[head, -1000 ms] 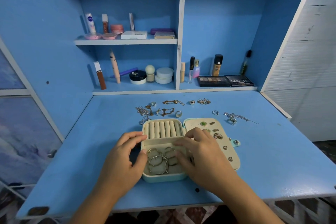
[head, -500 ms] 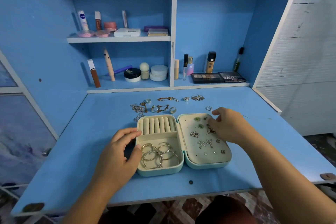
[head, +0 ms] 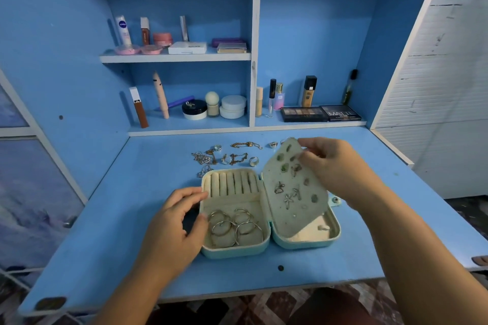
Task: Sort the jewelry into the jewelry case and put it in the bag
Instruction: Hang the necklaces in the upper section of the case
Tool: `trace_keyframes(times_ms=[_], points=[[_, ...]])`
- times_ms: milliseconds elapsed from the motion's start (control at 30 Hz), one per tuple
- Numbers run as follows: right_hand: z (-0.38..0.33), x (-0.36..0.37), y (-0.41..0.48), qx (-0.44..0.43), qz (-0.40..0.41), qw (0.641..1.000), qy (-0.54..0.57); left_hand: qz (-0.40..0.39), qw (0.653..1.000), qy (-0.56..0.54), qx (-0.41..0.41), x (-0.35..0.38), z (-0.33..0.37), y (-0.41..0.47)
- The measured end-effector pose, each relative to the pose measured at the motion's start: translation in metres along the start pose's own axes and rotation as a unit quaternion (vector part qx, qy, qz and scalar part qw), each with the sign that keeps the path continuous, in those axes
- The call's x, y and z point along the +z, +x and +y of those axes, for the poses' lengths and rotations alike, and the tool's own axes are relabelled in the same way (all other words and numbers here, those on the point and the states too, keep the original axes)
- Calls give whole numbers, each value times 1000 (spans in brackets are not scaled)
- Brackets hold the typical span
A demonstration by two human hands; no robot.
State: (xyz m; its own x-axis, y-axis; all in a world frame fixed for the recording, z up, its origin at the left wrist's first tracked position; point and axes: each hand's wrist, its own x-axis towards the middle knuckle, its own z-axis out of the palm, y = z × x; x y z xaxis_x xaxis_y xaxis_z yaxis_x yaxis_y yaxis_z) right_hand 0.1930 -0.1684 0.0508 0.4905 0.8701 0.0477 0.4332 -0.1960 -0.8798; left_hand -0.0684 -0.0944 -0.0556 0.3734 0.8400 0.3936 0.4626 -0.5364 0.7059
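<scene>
A mint-green jewelry case [head: 235, 252] lies open on the blue desk [head: 111, 219]. Its left half holds cream ring rolls [head: 232, 183] and several hoop bangles [head: 235, 224]. My left hand [head: 174, 227] rests against the case's left wall, fingers apart. My right hand [head: 335, 166] pinches the top corner of the cream earring panel [head: 293, 187] and holds it tilted up out of the right half; earrings are pinned on it. Under it a cream pocket [head: 311, 235] shows. Loose rings and chains [head: 227, 157] lie behind the case. No bag is in view.
Shelves at the back hold cosmetics: tubes, jars [head: 232, 107], bottles and two eyeshadow palettes [head: 320, 113]. A white upright [head: 254, 42] divides the shelves. The desk's front edge [head: 237, 295] runs just below my forearms. A white wall stands on the right.
My right hand left the bangles, moved to the lid side and lifted the earring panel up from its far corner. My left hand stayed at the case's left wall.
</scene>
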Motion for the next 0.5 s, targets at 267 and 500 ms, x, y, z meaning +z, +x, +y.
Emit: trace_keyframes(times_ms=[267, 500], points=[[0, 58, -44, -150, -133, 978, -65, 6, 999, 19, 28, 0, -7, 2], [45, 77, -67, -294, -72, 922, -244, 29, 997, -69, -19, -1, -2, 4]])
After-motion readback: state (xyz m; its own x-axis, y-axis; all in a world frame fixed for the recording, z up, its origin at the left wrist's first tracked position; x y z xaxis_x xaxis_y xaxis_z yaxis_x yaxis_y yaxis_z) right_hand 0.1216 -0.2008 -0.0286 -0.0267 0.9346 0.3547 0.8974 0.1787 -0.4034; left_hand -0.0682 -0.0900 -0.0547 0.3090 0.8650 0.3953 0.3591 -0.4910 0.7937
